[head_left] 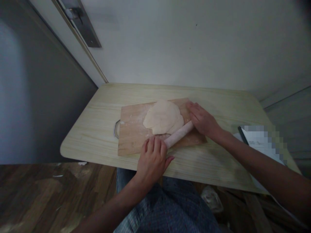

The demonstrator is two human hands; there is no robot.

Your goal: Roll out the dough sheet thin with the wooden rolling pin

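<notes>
A flattened sheet of pale dough point(163, 117) lies on a floured wooden cutting board point(132, 131). A light rolling pin point(178, 134) rests across the board at the dough's near edge, slanting up to the right. My left hand point(153, 158) lies palm-down over the pin's near end, fingers curved over it. My right hand point(202, 121) presses on the pin's far end, fingers stretched forward and lying fairly flat.
The board sits on a pale wooden table point(97, 129) against a white wall. A metal loop handle point(116, 128) sticks out at the board's left. A dark-edged tablet or papers point(257, 140) lie at the table's right. Wooden floor is below.
</notes>
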